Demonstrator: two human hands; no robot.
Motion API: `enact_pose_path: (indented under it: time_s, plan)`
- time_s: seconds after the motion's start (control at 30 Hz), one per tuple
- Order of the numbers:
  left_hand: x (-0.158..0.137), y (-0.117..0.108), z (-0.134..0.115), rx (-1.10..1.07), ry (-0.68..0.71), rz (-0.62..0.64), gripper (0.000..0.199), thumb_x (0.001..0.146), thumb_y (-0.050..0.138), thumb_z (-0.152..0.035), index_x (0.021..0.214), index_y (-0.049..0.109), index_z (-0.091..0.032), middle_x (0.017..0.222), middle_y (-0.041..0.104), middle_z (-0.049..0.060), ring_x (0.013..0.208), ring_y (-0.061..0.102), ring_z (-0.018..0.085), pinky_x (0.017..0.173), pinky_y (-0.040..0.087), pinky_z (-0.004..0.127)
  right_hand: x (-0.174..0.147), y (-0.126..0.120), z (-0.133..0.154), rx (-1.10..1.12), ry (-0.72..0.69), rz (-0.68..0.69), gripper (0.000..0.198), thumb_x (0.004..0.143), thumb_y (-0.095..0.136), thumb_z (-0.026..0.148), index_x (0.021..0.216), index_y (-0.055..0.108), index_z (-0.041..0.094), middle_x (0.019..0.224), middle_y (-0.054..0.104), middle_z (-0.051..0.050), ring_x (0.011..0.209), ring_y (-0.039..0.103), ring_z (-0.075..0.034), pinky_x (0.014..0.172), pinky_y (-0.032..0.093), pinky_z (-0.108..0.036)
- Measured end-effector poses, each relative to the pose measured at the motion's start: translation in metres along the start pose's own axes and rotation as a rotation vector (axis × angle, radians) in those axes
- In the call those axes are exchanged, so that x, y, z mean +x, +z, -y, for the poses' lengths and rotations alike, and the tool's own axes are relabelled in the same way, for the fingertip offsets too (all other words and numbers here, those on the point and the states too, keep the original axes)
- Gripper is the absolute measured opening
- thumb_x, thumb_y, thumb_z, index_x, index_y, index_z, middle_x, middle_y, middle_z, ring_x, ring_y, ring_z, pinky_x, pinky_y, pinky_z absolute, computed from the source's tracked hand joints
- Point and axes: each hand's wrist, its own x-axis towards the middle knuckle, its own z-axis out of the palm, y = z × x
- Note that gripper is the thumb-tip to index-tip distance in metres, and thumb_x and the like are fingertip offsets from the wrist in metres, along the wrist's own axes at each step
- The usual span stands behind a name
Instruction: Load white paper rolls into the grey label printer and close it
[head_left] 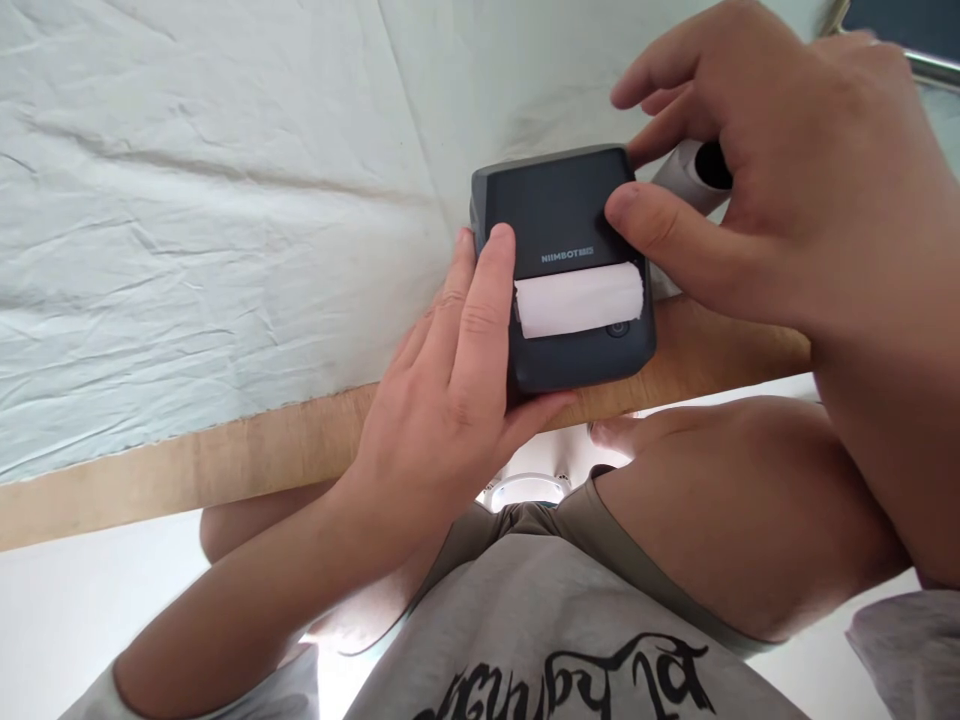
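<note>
The black, box-shaped printer of smooth plastic point(555, 205) lay directly between the two hands, over the front edge of the wooden table point(247, 450). Its longer axis ran from this edge inward, leaning a little to the left. The left hand point(454, 390) was the nearer one: its fingers were close together along the printer's left side, one of them on the top face, and its thumb reached along the near end, so it held the body. The right hand point(780, 160) came from the other side, its thumb on the top face and one fingertip at the right side, the other fingers loosely spread; whether it was pinching there, I could not tell. A white paper strip point(581, 300) lay across the printer's face.

A pale green, wrinkled cloth point(225, 250) covered the table except along its front edge. Behind the right hand was a white hollow roll point(675, 180), partly hidden, and farther, at the upper right, a dark flat object with a shiny rim point(907, 25).
</note>
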Motion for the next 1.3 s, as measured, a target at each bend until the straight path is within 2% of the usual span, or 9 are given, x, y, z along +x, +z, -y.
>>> enact_pose_path:
  time_s: [0.1,0.3,0.4,0.63,0.7,0.83,1.07,1.17,1.3]
  plan:
    - [0.002,-0.003,-0.005,0.068,-0.017,0.017,0.091,0.113,0.056,-0.062,0.176,0.006,-0.019,0.179,0.042,0.023,0.170,0.036,0.037,0.135,0.047,0.051,0.001,-0.002,0.004,-0.126,0.030,0.014,0.092,0.092,0.012,0.083,0.156,0.047,0.026,0.119,0.072,-0.004,0.121,0.068,-0.023,0.124,0.036,-0.062]
    - [0.000,0.000,-0.011,0.133,-0.007,-0.066,0.079,0.114,0.056,-0.058,0.172,0.024,-0.014,0.174,0.050,0.021,0.164,0.048,0.036,0.131,0.051,0.045,0.005,-0.004,0.010,-0.280,0.019,0.083,0.109,0.088,-0.011,0.084,0.162,0.039,0.022,0.127,0.068,-0.009,0.122,0.068,-0.026,0.122,0.043,-0.058]
    - [-0.002,0.003,-0.012,0.178,0.002,-0.111,0.073,0.116,0.052,-0.053,0.173,0.025,-0.015,0.172,0.055,0.017,0.161,0.052,0.034,0.129,0.052,0.042,0.007,-0.004,0.011,-0.341,0.065,0.115,0.115,0.085,-0.020,0.083,0.164,0.036,0.022,0.129,0.067,-0.010,0.121,0.067,-0.028,0.119,0.045,-0.057]
    - [-0.002,0.003,-0.010,0.073,-0.037,-0.103,0.084,0.111,0.059,-0.063,0.175,0.025,-0.021,0.170,0.057,0.016,0.161,0.053,0.034,0.130,0.055,0.046,0.011,-0.003,0.014,-0.457,0.013,0.172,0.133,0.076,-0.043,0.084,0.166,0.032,0.023,0.122,0.067,-0.011,0.113,0.067,-0.026,0.101,0.043,-0.049]
    - [-0.001,0.002,-0.011,0.031,-0.080,-0.097,0.092,0.108,0.062,-0.068,0.177,0.021,-0.022,0.171,0.056,0.015,0.157,0.058,0.036,0.127,0.056,0.049,0.011,-0.003,0.013,-0.458,-0.015,0.171,0.135,0.074,-0.044,0.086,0.166,0.032,0.024,0.124,0.067,-0.011,0.114,0.066,-0.025,0.096,0.040,-0.046]
    - [0.004,-0.001,-0.012,0.087,-0.098,-0.126,0.100,0.103,0.064,-0.077,0.174,0.026,-0.019,0.149,0.074,0.017,0.132,0.077,0.037,0.113,0.064,0.051,0.011,-0.002,0.010,-0.413,-0.044,0.150,0.132,0.077,-0.038,0.091,0.167,0.032,0.026,0.126,0.067,-0.009,0.115,0.065,-0.024,0.093,0.036,-0.042]
    - [0.012,-0.004,-0.010,0.075,-0.198,-0.105,0.104,0.096,0.058,-0.090,0.164,0.042,-0.012,0.119,0.085,0.012,0.107,0.084,0.036,0.107,0.066,0.053,0.013,0.003,0.004,-0.315,-0.085,0.108,0.128,0.081,-0.032,0.093,0.160,0.043,0.026,0.113,0.068,-0.006,0.104,0.061,-0.017,0.089,0.032,-0.036]
    - [0.014,-0.005,-0.009,0.070,-0.253,-0.074,0.112,0.092,0.055,-0.097,0.161,0.045,-0.011,0.112,0.085,0.011,0.107,0.083,0.038,0.100,0.068,0.054,0.014,0.004,0.003,-0.293,-0.116,0.085,0.128,0.083,-0.029,0.094,0.154,0.049,0.022,0.106,0.067,-0.008,0.095,0.057,-0.015,0.088,0.032,-0.035]
    - [0.013,-0.005,-0.008,0.071,-0.310,-0.034,0.109,0.085,0.072,-0.090,0.163,0.045,-0.018,0.122,0.084,0.010,0.117,0.081,0.039,0.097,0.069,0.053,0.015,0.002,0.003,-0.311,-0.130,0.093,0.130,0.082,-0.030,0.094,0.153,0.050,0.021,0.092,0.062,-0.008,0.085,0.052,-0.014,0.088,0.035,-0.036]
